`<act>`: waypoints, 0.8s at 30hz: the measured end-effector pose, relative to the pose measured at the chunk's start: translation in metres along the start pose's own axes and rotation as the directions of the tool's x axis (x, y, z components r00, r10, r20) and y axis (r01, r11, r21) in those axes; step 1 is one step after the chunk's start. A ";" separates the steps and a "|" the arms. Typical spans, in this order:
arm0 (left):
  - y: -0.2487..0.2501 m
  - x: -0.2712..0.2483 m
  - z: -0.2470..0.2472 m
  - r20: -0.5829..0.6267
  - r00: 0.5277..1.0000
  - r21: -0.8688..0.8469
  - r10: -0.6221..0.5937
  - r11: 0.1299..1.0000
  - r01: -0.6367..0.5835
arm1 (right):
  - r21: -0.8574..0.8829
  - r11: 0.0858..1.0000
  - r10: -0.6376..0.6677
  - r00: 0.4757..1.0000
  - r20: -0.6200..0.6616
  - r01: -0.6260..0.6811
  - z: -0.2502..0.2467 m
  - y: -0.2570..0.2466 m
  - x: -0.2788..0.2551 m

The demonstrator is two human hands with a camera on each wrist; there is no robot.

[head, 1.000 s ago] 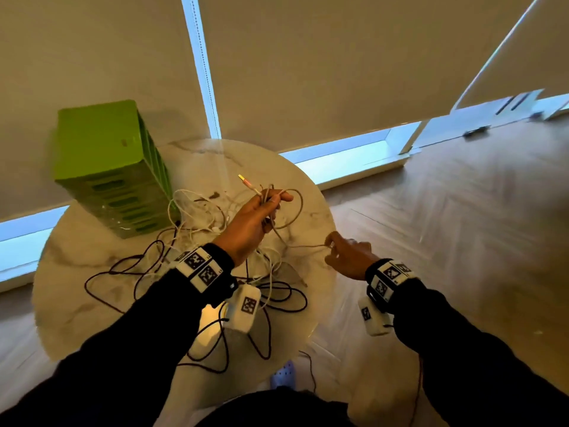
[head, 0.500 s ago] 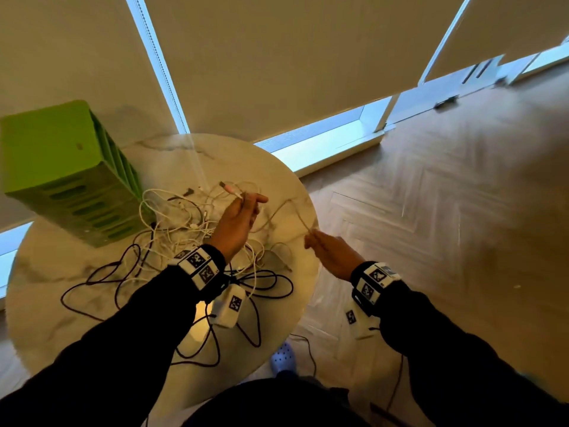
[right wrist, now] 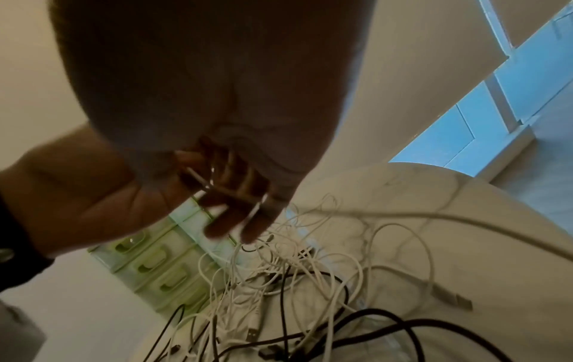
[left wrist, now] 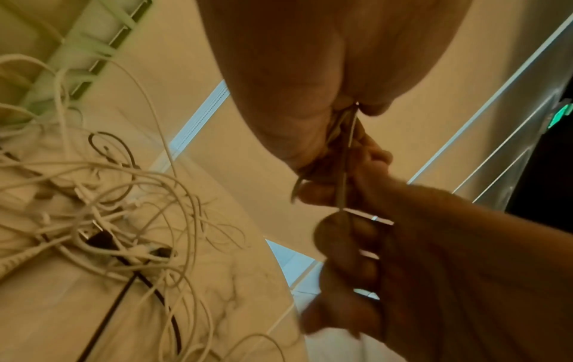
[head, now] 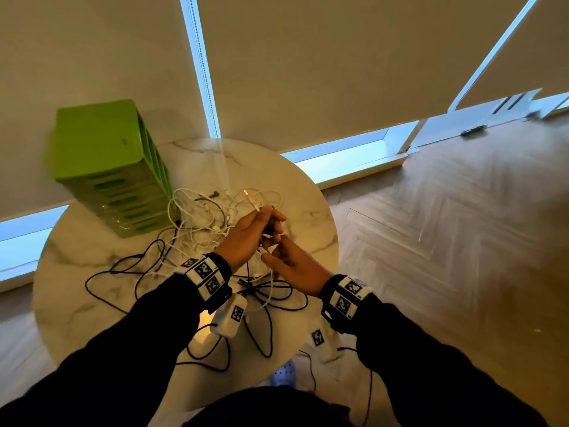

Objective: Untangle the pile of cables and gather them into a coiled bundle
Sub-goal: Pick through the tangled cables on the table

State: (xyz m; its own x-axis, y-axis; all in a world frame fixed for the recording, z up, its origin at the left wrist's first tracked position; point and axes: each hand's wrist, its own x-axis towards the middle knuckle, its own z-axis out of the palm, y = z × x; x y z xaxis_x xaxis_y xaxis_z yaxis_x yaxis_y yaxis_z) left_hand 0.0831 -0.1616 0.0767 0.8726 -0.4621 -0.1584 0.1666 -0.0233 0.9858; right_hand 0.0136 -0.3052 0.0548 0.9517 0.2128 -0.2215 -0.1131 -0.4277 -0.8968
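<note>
Both hands are meeting above the counter [head: 314,217]: my left hand [head: 249,238] is gripping a thin cable [left wrist: 344,186], my right hand [head: 295,266] is pinching it below, while the tangled pile [head: 203,223] is lying beside the green box [head: 107,167].

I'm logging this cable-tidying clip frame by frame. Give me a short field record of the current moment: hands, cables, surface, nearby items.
left hand: raised above the table, grips a thin cable
right hand: close beside the left, pinches the same thin cable
thin cable: runs between both hands
cable pile: white and black, still tangled on the table
table: round, marble-patterned
green box: at the table's far-left edge
</note>
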 end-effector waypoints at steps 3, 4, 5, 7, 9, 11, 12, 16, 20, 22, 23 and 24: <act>0.008 0.004 -0.011 -0.135 0.991 -0.074 -0.008 0.997 -0.002 | -0.028 0.991 -0.132 0.983 -0.128 0.129 -0.009 -0.003 0.003; 0.010 0.004 -0.016 -0.181 0.983 -0.087 -0.023 0.996 0.007 | -0.073 0.987 -0.155 0.977 -0.145 0.145 -0.014 -0.004 0.004; 0.012 0.005 -0.021 -0.219 0.975 -0.085 -0.032 0.996 0.014 | -0.103 0.984 -0.162 0.971 -0.178 0.145 -0.020 -0.004 0.006; 0.016 0.006 -0.035 -0.274 0.961 -0.067 -0.033 0.998 0.016 | -0.107 0.988 -0.135 0.944 -0.302 0.107 -0.034 0.000 0.011; 0.021 0.004 -0.050 -0.305 0.952 -0.047 -0.009 0.999 -0.005 | -0.119 0.992 -0.080 0.899 -0.431 0.031 -0.050 0.006 0.017; 0.027 0.004 -0.064 -0.333 0.943 -0.067 0.014 0.997 -0.038 | -0.200 0.977 -0.022 0.892 -0.452 -0.078 -0.063 0.022 0.018; 0.030 0.005 -0.070 -0.352 0.935 -0.095 0.026 0.993 -0.063 | -0.267 0.953 0.021 0.910 -0.414 -0.143 -0.068 0.031 0.018; 0.043 0.001 -0.078 -0.411 0.904 -0.150 0.115 0.970 -0.192 | -0.551 0.801 0.271 0.962 -0.014 -0.234 -0.052 0.070 0.009; 0.037 -0.006 -0.061 -0.331 0.933 -0.028 0.140 0.987 -0.158 | -0.731 0.681 0.467 0.789 0.399 -0.033 0.006 0.062 0.006; 0.029 -0.008 -0.059 -0.306 0.946 0.015 0.109 0.994 -0.110 | -0.788 0.611 0.522 0.710 0.473 0.076 0.026 0.054 0.008; 0.026 -0.009 -0.061 -0.314 0.946 0.014 0.078 0.997 -0.078 | -0.799 0.594 0.519 0.713 0.471 0.095 0.030 0.053 0.012; 0.023 -0.011 -0.065 -0.336 0.941 -0.001 0.044 0.999 -0.047 | -0.793 0.601 0.483 0.745 0.460 0.100 0.031 0.049 0.017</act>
State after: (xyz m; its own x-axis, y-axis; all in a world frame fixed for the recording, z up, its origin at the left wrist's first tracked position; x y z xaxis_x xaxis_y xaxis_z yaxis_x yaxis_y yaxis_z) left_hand 0.1067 -0.0992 0.0970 0.9826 -0.1376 -0.1250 0.1261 -0.0011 0.9920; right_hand 0.0149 -0.2952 -0.0048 0.5235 0.3562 -0.7740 0.2534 -0.9324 -0.2577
